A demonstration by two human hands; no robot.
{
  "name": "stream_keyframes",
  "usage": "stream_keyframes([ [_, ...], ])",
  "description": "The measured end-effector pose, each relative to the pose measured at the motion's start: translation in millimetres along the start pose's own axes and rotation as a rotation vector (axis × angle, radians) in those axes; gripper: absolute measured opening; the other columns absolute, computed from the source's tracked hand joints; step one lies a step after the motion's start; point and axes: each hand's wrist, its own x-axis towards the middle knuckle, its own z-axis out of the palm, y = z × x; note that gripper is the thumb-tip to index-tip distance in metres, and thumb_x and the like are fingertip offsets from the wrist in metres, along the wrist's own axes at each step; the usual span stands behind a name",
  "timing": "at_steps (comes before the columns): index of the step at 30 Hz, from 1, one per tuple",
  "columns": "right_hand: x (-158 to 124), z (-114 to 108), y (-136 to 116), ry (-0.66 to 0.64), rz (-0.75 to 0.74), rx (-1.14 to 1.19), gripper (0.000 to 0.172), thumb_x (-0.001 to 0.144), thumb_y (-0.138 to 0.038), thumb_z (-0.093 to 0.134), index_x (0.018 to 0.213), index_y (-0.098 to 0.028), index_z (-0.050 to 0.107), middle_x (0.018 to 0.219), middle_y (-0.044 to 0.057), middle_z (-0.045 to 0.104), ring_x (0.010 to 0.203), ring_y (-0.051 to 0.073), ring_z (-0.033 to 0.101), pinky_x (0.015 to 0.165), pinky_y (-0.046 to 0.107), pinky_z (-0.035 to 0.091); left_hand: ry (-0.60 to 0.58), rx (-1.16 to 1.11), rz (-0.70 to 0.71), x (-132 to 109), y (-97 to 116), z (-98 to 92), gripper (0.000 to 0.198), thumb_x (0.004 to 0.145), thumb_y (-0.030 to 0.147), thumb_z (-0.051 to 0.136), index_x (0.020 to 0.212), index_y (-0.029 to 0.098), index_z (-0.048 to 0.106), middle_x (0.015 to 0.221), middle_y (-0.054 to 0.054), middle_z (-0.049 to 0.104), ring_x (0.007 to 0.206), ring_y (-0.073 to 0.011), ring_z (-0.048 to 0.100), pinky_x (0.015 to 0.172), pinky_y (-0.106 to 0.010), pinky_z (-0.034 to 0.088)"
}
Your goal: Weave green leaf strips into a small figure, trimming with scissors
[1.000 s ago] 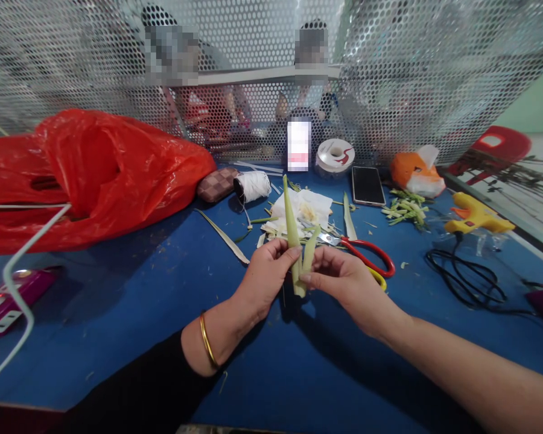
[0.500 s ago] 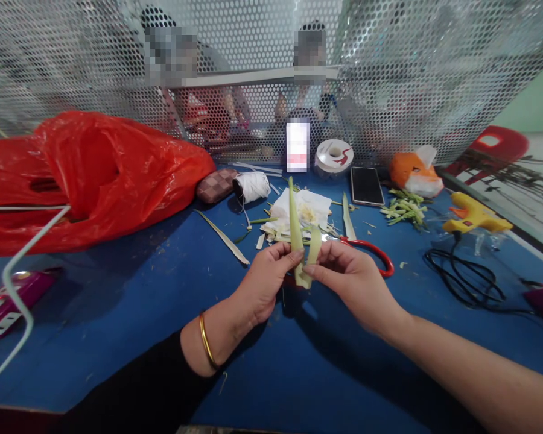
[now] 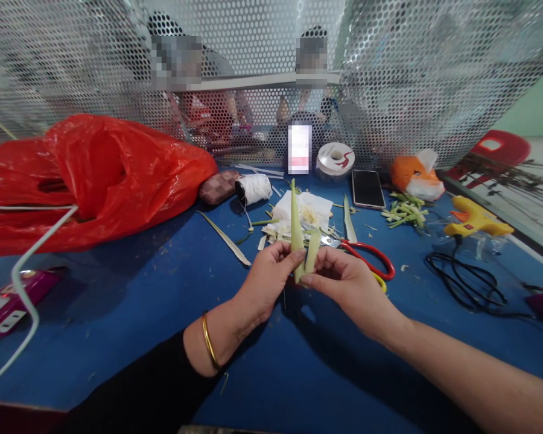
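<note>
A pale green leaf strip point(image 3: 295, 224), folded at its lower end, stands upright between my two hands above the blue table point(image 3: 163, 301). My left hand point(image 3: 266, 278), with a gold bangle on the wrist, pinches the long pointed side of the strip. My right hand point(image 3: 344, 282) pinches the shorter folded side. Both hands are closed on the strip at the fold. Red-handled scissors point(image 3: 366, 256) lie just behind my right hand.
A red plastic bag point(image 3: 95, 175) fills the left. White thread spool point(image 3: 253, 188), tissue with leaf scraps point(image 3: 305, 211), tape roll point(image 3: 335, 159), phone point(image 3: 367, 188), cut green pieces point(image 3: 405, 211), yellow glue gun point(image 3: 475, 220) and black cord point(image 3: 470, 280) lie behind. People sit beyond the perforated metal screen point(image 3: 411, 78).
The fold in the strip has been pushed tighter, so the short side stands closer to the long side. Both hands stayed in about the same place.
</note>
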Motion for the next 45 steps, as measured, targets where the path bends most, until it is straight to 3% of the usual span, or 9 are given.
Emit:
stream_keyframes([
  [11, -6.1, -1.8, 0.6, 0.035, -0.245, -0.215, 0.010, 0.076, -0.019, 0.069, 0.078, -0.020, 0.060, 0.070, -0.003, 0.062, 0.064, 0.011, 0.057, 0.062, 0.024, 0.048, 0.034, -0.008, -0.026, 1.6, 0.4, -2.5, 0.025, 0.074, 0.037, 0.070, 0.082, 0.015, 0.060, 0.065, 0.001, 0.056, 0.053, -0.0091, 0.050, 0.048, -0.021, 0.040],
  [16, -10.4, -9.9, -11.8, -0.084, -0.358, -0.331, 0.011, 0.078, -0.023, 0.071, 0.077, -0.020, 0.060, 0.072, -0.002, 0.060, 0.066, 0.012, 0.055, 0.063, 0.025, 0.047, 0.104, 0.001, -0.030, 4.9, 4.3, -6.8, 0.028, 0.073, 0.038, 0.071, 0.086, 0.015, 0.061, 0.068, 0.001, 0.057, 0.055, -0.0108, 0.052, 0.050, -0.024, 0.044],
  [24, 30.2, -66.6, -22.9, 0.471, -0.580, -0.617, 0.005, 0.082, -0.023, 0.061, 0.086, -0.022, 0.058, 0.075, 0.001, 0.060, 0.067, 0.015, 0.055, 0.066, 0.030, 0.046, 0.077, 0.062, -0.006, 0.5, 7.0, -3.5, 0.025, 0.073, 0.036, 0.073, 0.073, 0.017, 0.057, 0.057, 0.003, 0.051, 0.047, -0.0083, 0.047, 0.046, -0.023, 0.040],
  [30, 52.7, -104.1, -10.9, 0.538, -0.268, -1.012, 0.019, 0.078, -0.030, 0.062, 0.093, -0.017, 0.063, 0.082, 0.009, 0.067, 0.071, 0.025, 0.062, 0.064, 0.038, 0.047, 0.049, 0.109, 0.022, -2.9, 9.8, -0.7, 0.022, 0.074, 0.032, 0.071, 0.074, 0.018, 0.054, 0.057, 0.003, 0.052, 0.047, -0.0093, 0.049, 0.049, -0.025, 0.041],
  [33, 44.7, -87.1, -12.5, 0.592, -0.360, -1.157, 0.026, 0.078, -0.035, 0.065, 0.097, -0.018, 0.065, 0.097, 0.015, 0.066, 0.084, 0.029, 0.061, 0.070, 0.041, 0.045, 0.046, 0.148, 0.055, -3.8, 9.2, 0.8, 0.022, 0.072, 0.031, 0.071, 0.072, 0.019, 0.053, 0.058, 0.004, 0.051, 0.049, -0.0098, 0.049, 0.050, -0.026, 0.041],
  [35, 33.5, -64.5, -13.6, 0.403, -0.421, -0.921, 0.020, 0.082, -0.036, 0.061, 0.092, -0.020, 0.065, 0.091, 0.010, 0.067, 0.078, 0.024, 0.061, 0.071, 0.038, 0.046, 0.046, 0.226, 0.112, -3.7, 6.4, 1.1, 0.022, 0.070, 0.029, 0.072, 0.070, 0.019, 0.052, 0.059, 0.004, 0.049, 0.050, -0.0095, 0.047, 0.050, -0.025, 0.039],
  [38, 16.6, -31.6, -10.7, 0.074, -0.219, -0.428, 0.021, 0.081, -0.040, 0.061, 0.086, -0.020, 0.065, 0.075, 0.004, 0.067, 0.068, 0.019, 0.060, 0.063, 0.032, 0.047, -0.006, 0.371, 0.183, -3.8, 1.0, 1.5, 0.023, 0.068, 0.027, 0.073, 0.066, 0.018, 0.052, 0.059, 0.005, 0.049, 0.052, -0.0084, 0.043, 0.050, -0.023, 0.035],
  [41, 8.8, -16.1, -5.1, 0.074, -0.155, -0.302, 0.019, 0.076, -0.036, 0.067, 0.070, -0.020, 0.060, 0.062, -0.001, 0.057, 0.060, 0.015, 0.052, 0.057, 0.028, 0.043, -0.099, 0.354, 0.141, -5.5, -0.7, 3.1, 0.029, 0.065, 0.028, 0.076, 0.063, 0.018, 0.049, 0.057, 0.006, 0.049, 0.052, -0.0079, 0.044, 0.050, -0.022, 0.035],
  [45, 11.6, -18.5, -2.4, 0.112, -0.099, -0.289, 0.022, 0.076, -0.034, 0.068, 0.065, -0.020, 0.056, 0.057, -0.004, 0.050, 0.054, 0.011, 0.043, 0.051, 0.026, 0.036, -0.180, 0.147, -0.059, -8.0, 4.1, 4.0, 0.024, 0.070, 0.034, 0.073, 0.070, 0.017, 0.056, 0.061, 0.002, 0.055, 0.053, -0.0102, 0.053, 0.053, -0.024, 0.044],
])
